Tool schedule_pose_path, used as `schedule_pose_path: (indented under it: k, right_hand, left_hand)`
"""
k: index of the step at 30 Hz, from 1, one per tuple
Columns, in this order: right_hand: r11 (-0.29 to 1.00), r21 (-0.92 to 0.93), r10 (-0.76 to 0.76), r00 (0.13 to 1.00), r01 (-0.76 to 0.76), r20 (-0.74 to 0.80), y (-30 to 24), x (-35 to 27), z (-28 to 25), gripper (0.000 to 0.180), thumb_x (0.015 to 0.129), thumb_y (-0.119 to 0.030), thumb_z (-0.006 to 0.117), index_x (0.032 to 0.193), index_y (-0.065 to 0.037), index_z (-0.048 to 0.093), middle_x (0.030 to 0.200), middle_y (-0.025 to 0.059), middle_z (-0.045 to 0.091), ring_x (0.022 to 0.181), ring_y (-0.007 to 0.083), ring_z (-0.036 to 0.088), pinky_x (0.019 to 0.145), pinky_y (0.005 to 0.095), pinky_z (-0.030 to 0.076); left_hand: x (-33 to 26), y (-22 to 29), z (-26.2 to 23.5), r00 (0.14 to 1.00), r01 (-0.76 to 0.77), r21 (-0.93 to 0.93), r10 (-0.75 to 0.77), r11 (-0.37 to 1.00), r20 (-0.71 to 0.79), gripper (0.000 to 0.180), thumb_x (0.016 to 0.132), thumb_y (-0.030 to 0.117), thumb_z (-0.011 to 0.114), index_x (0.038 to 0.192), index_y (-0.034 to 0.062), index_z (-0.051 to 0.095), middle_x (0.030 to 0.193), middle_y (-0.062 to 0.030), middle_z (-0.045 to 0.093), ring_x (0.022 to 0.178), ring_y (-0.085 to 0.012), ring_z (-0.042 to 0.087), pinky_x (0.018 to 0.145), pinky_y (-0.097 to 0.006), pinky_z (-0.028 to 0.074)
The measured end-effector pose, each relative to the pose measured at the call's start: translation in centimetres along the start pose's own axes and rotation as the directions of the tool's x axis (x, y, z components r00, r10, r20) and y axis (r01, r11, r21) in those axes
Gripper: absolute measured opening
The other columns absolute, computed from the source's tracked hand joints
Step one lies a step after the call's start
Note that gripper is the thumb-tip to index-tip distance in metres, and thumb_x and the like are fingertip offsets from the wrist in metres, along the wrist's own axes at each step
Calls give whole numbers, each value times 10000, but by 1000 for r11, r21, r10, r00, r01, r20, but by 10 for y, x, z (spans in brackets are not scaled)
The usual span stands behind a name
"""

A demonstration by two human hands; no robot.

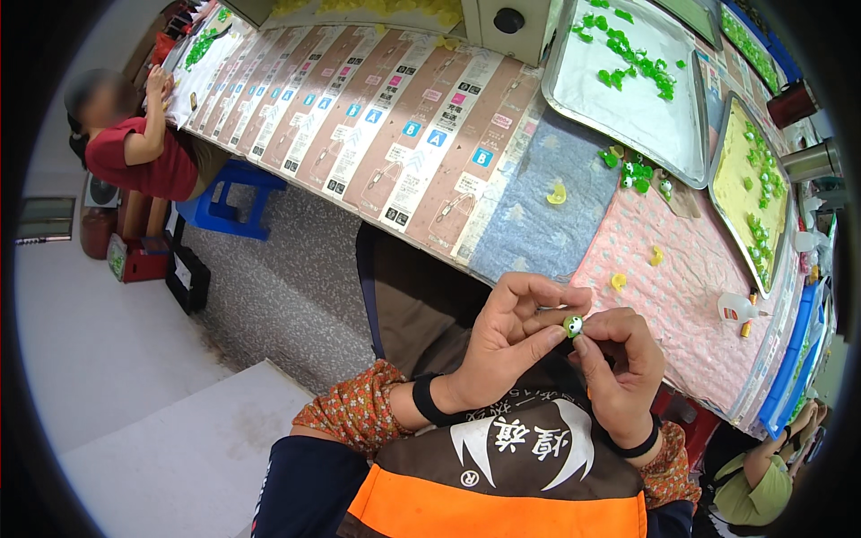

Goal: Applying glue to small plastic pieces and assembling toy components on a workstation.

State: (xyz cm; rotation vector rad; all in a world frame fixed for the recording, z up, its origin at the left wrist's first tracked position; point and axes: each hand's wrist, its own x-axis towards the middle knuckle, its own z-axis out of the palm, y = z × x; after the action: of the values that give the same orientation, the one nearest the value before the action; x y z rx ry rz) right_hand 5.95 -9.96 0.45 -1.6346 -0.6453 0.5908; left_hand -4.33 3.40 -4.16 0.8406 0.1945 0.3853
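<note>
Near: a brown apron (520, 480) bears large white characters (511, 434) between curved white horn shapes, a small circled letter (469, 478) at their left, and a smaller line of white print above. Far left to centre: a printed table covering (377, 148) repeats blue squares (437, 137) with single white letters, pink panels (459, 99) and black characters. Right: a bottle (737, 307) with a red label (728, 314), too small to read.

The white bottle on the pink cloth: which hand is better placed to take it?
Probably the right hand: it is nearer the bottle, and the left hand is farther. However, both hold the small green-and-white figure.
</note>
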Motion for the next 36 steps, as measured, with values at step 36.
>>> schedule_pose_path:
  k: [36]
  right_hand:
    - [966,-125,-221,973,227,62,2,-4,-10,198,745,152,664,869,8,609,838,148,641,726,254,632,635,317,495]
  left_hand:
    - [-2,4,-10,995,-2,296,-29,955,100,126,932,-15,672,1057,-3,667,1055,-67,586,929,-96,586,807,-231,488]
